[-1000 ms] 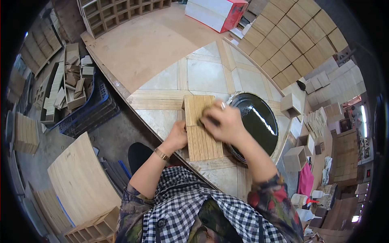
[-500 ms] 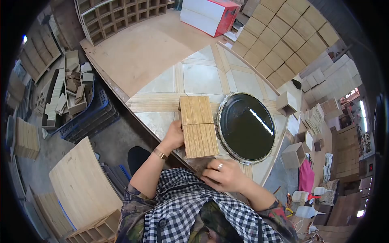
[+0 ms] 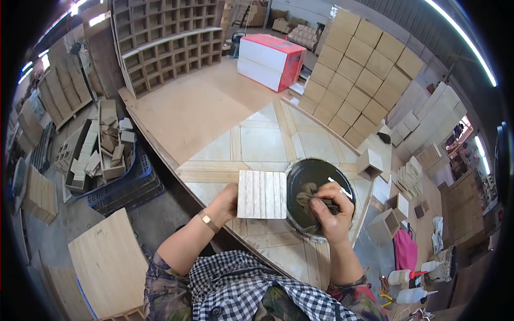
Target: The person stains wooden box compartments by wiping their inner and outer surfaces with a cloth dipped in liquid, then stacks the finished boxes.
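Stacks of pale wooden boxes (image 3: 357, 68) and shelving grids (image 3: 166, 40) crowd the far side of the workshop, with a tiled worktop (image 3: 257, 144) in the near middle. On it a wooden box (image 3: 262, 194) stands with its unfinished slatted face up; the left hand (image 3: 225, 203) is closed on its left edge, thumb on top, steadying it. Just right of the box, touching or nearly so, sits a round pan of dark liquid (image 3: 316, 195). The right hand (image 3: 332, 209) is inside the pan's rim, fingers pinched shut around a wet dark rag (image 3: 309, 197) that lies bunched in the liquid. Judging by this, the rag is being loaded with stain: it would pay to soak it evenly, press the excess out against the pan wall, and keep the box pinned flat so drips do not land on the pale face. A blue crate of offcuts (image 3: 115, 160) sits at the left.
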`<state>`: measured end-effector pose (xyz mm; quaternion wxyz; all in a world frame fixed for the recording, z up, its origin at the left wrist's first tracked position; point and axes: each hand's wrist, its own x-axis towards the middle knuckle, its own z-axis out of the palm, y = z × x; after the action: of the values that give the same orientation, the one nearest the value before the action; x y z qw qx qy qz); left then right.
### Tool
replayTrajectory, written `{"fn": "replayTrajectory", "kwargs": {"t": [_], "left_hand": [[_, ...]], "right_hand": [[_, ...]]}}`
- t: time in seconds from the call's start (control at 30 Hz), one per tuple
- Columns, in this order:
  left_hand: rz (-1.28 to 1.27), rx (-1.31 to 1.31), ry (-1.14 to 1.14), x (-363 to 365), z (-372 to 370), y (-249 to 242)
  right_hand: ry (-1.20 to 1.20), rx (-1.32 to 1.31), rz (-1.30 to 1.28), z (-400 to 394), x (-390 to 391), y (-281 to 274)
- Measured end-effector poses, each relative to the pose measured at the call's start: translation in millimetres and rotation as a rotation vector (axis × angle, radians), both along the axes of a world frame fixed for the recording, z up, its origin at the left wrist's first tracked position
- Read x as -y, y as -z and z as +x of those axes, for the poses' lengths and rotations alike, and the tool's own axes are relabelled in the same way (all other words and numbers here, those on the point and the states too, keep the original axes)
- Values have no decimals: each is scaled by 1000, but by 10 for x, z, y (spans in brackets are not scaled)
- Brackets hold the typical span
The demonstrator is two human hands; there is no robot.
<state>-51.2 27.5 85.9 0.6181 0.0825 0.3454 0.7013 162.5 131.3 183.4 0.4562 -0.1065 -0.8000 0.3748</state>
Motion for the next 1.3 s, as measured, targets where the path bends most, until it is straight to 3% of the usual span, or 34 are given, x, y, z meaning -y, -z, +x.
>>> {"fn": "replayTrajectory", "kwargs": {"t": [0.13, 0.3, 0.4, 0.53, 0.63, 0.8, 0.97, 1.1, 1.2, 1.3], "left_hand": [[-4, -21, 56, -181, -131, 319], [-72, 3, 91, -340, -219, 406], [-74, -23, 80, -286, -183, 289], [128, -42, -7, -198, -121, 356], [0, -129, 73, -187, -127, 167], [-117, -216, 11, -275, -158, 362], [-100, -83, -61, -250, -104, 227], [-77, -174, -85, -229, -73, 213], [-57, -184, -44, -247, -102, 226], [-133, -191, -54, -239, -61, 129]], "right_hand": [[-56, 120, 68, -391, -19, -252], [214, 446, 197, -912, -194, -195], [236, 512, 230, -1071, -86, -239], [-37, 440, 433, -944, 409, -279], [-84, 486, 364, -720, 324, -258], [244, 558, 200, -1145, -460, -162], [61, 542, 348, -1532, 56, -193], [-127, 500, 338, -1123, 99, -265], [-46, 592, 220, -869, -95, -305], [224, 653, 277, -1123, -402, -237]]}}
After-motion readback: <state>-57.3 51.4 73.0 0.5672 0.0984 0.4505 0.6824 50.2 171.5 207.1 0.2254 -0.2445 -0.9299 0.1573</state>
